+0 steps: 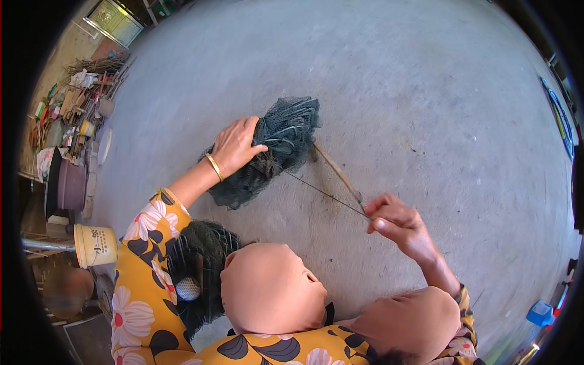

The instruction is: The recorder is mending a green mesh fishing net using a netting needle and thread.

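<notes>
Before me a bundled dark green net (285,132) with pale hoops showing through its mesh rests on or just above the floor. My left hand (237,143), with a gold bangle at its wrist, grips the bundle's left side near the middle. From the bundle a thin dark cord (326,194) runs taut to my right hand (394,219), pinched between thumb and fingers. A thin wooden stick (337,171) extends from beneath the net towards my right fingers; whether they touch it I cannot tell. Another dark net (205,251) lies by my left knee, with a pale mesh ball (188,289) on it.
Bare concrete floor (438,91) surrounds the net. At the left stand a yellow bucket (96,245), a purplish basin (72,185) and a pile of sticks and odds and ends (75,109). Blue hoses (560,118) lie at the right edge, a blue container (540,313) at lower right.
</notes>
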`<state>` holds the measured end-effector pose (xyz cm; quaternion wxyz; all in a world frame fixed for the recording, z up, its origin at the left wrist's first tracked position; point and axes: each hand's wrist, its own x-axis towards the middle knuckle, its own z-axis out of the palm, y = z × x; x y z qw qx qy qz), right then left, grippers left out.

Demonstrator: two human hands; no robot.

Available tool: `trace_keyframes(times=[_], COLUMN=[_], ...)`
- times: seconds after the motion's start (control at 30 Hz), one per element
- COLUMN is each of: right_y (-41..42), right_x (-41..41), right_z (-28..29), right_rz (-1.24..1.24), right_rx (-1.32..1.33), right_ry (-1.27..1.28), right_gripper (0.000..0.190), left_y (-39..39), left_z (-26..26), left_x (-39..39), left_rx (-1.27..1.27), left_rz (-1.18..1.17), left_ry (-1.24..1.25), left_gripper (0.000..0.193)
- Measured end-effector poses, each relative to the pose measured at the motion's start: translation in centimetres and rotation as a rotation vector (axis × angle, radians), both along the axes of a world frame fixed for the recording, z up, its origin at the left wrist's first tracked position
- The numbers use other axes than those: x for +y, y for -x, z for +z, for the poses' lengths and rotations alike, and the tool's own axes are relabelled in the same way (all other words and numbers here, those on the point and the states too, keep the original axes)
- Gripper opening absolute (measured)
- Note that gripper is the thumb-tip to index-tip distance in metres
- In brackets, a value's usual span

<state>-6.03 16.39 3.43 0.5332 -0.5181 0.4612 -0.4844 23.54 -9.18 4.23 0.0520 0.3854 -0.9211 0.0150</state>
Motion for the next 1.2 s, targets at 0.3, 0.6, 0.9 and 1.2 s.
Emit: trace_keyframes(times=[0.3, 0.6, 0.9, 1.2], right_y=[-7.5, -9.3, -3.1, 4.6], right_x=[-4.3, -3.6, -0.1, 4.6], right_z=[3.2, 11.7, 16.0, 18.2], right_rz=[0.324, 0.379, 0.118, -0.241], right_rx=[-0.133, -0.058, 0.252, 0.243], right_ry=[-0.346, -0.142, -0.153, -0.057], right_gripper=[0.035, 0.033, 0.044, 0.045], left_y=[0.4, 3.0, 1.4, 2.2], left_z=[-2.8, -9.8, -6.8, 1.2], left_x=[5.8, 14.5, 10.1, 3.6], left_rx=[-0.024, -0.107, 0.001, -0.008], left_rz=[0.071, -0.006, -0.067, -0.105], left_ry=[-0.013, 0.176, 0.054, -0.067], left_gripper=[0.073, 0.028, 0.021, 0.031])
